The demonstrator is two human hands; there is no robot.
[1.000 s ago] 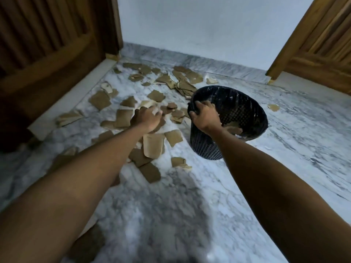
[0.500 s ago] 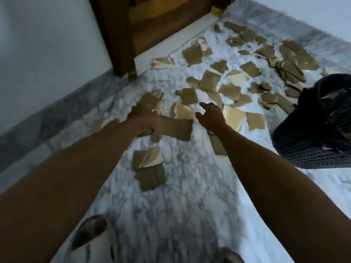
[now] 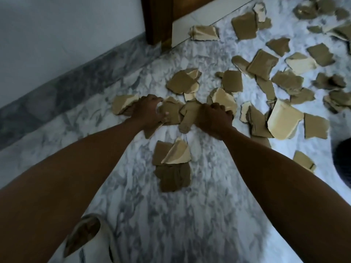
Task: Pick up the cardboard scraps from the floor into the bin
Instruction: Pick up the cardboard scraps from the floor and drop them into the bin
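Both hands were set low on the marble floor point(image 3: 133, 186), close together, among the cardboard scraps point(image 3: 266, 67). The left hand point(image 3: 147, 111) was curled over a brown scrap point(image 3: 171, 112), its fingers bent down onto the top edge of the piece and its thumb laid along the near side, so that the grip was nearly closed around the cardboard. A second, paler scrap point(image 3: 121, 105) was partly covered by the outer side of that hand. The right hand point(image 3: 213, 118) was bunched into a tight grip on another brown scrap point(image 3: 190, 115), which stuck out from the inner side of the fist toward the left hand; the fingertips were hidden beneath the knuckles. A cream-faced piece point(image 3: 224, 100) was touched by the far side of the right knuckles.

Just nearer than the two hands, between the forearms, two overlapping scraps point(image 3: 172, 164) were left lying flat. Many more pieces were scattered beyond and to the right of the right hand, toward the wooden door frame point(image 3: 157, 19). Only a dark sliver of the bin point(image 3: 344, 168) was seen, well to the right of the right forearm, at the picture's edge.
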